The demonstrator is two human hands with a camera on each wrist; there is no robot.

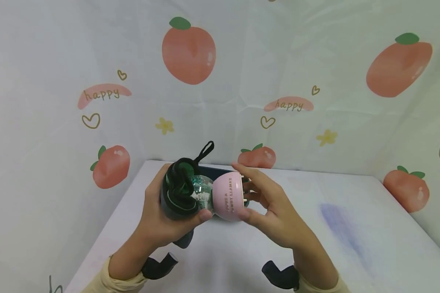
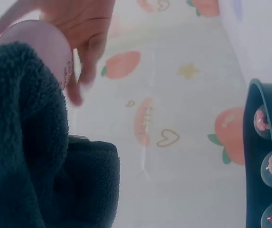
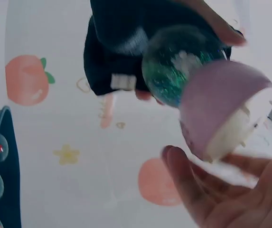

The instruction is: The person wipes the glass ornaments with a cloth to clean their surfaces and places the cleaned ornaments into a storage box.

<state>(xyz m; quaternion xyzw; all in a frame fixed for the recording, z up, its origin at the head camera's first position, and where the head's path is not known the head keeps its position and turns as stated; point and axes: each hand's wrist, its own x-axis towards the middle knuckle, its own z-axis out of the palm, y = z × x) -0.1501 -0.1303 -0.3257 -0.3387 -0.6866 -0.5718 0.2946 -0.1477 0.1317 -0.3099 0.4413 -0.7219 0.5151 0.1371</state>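
My left hand (image 1: 157,221) holds a snow globe wrapped in a dark green plush cloth (image 1: 179,193), with a black loop at its top. The globe's clear ball (image 1: 203,190), with teal glitter and a white shape inside, pokes out of the cloth. Its pink base (image 1: 227,197) points right, with gold lettering on its side and small pegs underneath. My right hand (image 1: 275,209) is beside that base, thumb and fingers spread around its underside. The right wrist view shows these fingers (image 3: 176,164) loosely extended and apart from the base.
Behind the globe, a dark teal box (image 1: 213,171) stands on the white table (image 1: 352,203). Small clear balls with pink figures (image 2: 269,168) sit in a row in the box. A white curtain printed with peaches (image 1: 223,89) hangs behind.
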